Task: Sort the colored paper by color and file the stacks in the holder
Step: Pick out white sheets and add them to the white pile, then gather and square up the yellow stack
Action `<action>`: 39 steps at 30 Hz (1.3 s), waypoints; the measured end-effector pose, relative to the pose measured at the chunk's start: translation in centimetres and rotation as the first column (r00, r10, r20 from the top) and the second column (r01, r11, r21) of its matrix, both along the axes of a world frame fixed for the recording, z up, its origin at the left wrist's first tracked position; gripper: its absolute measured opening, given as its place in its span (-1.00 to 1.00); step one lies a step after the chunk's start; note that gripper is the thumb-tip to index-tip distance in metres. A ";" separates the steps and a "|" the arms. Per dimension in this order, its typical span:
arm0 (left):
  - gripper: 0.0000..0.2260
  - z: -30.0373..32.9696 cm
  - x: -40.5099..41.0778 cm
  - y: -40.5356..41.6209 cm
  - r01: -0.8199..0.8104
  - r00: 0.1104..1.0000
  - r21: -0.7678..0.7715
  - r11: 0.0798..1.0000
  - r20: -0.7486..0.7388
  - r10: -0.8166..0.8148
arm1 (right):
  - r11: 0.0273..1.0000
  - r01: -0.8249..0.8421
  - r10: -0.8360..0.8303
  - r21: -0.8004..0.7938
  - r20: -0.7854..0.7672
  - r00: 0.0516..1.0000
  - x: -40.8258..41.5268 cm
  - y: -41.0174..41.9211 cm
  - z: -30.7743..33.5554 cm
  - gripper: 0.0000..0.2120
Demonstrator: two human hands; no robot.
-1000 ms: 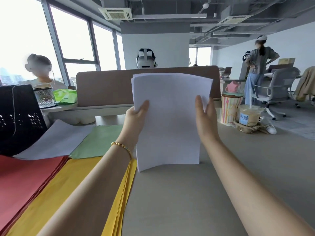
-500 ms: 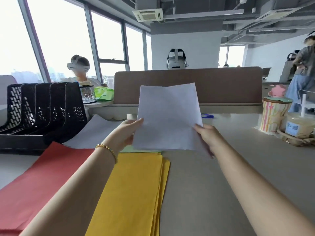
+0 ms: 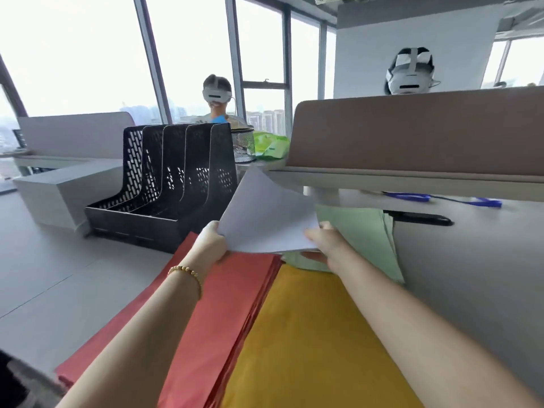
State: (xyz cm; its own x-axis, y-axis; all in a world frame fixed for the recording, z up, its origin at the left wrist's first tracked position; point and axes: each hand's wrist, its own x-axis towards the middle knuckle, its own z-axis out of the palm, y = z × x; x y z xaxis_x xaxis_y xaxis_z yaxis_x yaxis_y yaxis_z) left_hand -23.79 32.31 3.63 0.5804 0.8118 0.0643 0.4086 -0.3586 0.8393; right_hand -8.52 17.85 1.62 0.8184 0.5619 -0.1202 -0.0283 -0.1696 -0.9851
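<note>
Just right of the black file holder (image 3: 170, 184), a thin stack of white paper (image 3: 266, 219) is being held above the desk (image 3: 471, 260), tilted with its far corner raised. Its near left edge is being pinched by the left hand (image 3: 210, 242), whose thumb is lying on top with the fingers curled beneath; a gold bead bracelet (image 3: 185, 273) is being worn on that wrist. Its near right corner is being gripped by the right hand (image 3: 322, 244), thumb above and fingers tucked under the sheets. Both forearms are being stretched forward from the lower edge of the view.

Nearer than the holder, a red paper stack (image 3: 223, 313) is being crossed by the left forearm, with a yellow paper stack (image 3: 309, 343) lying against its right side. Right of the holder, behind the yellow stack, matte green sheets (image 3: 362, 231) are being partly covered by the white paper. The holder is showing perforated plastic dividers, curved at the front, forming several upright slots.
</note>
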 end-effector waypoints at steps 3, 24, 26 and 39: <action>-0.73 -1.1 1.7 3.7 -0.022 0.998 0.050 0.998 -0.057 0.025 | 0.994 -0.001 0.020 -0.105 0.180 0.984 0.2 3.3 -0.8 -0.56; -0.64 -3.6 5.2 0.9 0.417 0.828 0.596 0.686 -0.560 -0.017 | 0.707 0.225 0.293 -0.671 0.567 0.770 -0.6 -0.8 -2.5 -0.59; -0.65 -3.4 4.6 -1.8 0.439 0.843 0.550 0.710 -0.526 -0.114 | 0.699 0.259 0.255 -0.667 0.570 0.781 -1.7 -3.5 -2.4 -0.58; -0.55 -6.2 -2.9 -12.8 0.591 0.727 0.274 0.759 -0.588 -0.354 | 0.600 0.502 -0.289 -0.623 0.416 0.862 -10.6 -16.7 -3.1 -0.55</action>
State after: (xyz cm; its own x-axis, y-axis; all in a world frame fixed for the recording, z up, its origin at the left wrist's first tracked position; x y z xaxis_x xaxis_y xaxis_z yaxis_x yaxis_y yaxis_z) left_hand -26.74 19.47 -2.54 0.9243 0.3752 -0.0698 0.3781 -0.8755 0.3009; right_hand -19.11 1.12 -1.46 0.9960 0.0112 -0.0890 -0.0406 -0.8286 -0.5584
